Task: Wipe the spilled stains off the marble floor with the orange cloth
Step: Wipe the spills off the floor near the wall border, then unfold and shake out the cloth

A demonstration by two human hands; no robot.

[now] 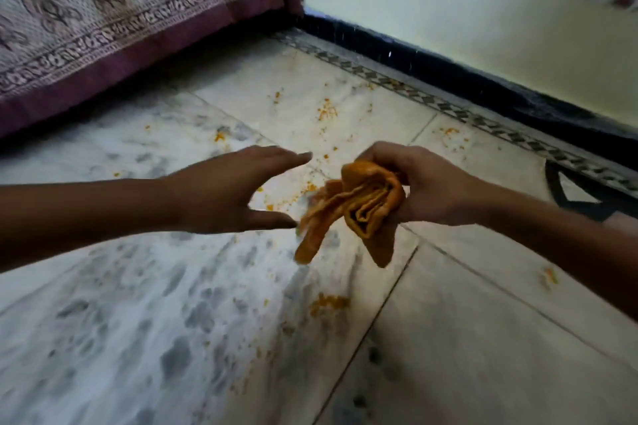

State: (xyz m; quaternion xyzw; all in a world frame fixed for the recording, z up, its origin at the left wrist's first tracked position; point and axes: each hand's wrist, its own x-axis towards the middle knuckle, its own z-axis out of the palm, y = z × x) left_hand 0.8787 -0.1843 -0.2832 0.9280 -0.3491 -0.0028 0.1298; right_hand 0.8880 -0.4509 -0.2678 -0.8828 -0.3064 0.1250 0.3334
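My right hand [431, 190] grips the one orange cloth [359, 207], bunched in folds and held clear above the marble floor [483, 338], I judge so I can reshape it before wiping. My left hand [224, 190] is open, fingers straight, thumb just beside the hanging ends. I count at least seven scattered orange stains [328, 302].

One wide head-worn camera looks forward and down at the marble floor [483, 338] from close above, facing the wall [431, 10] corner.
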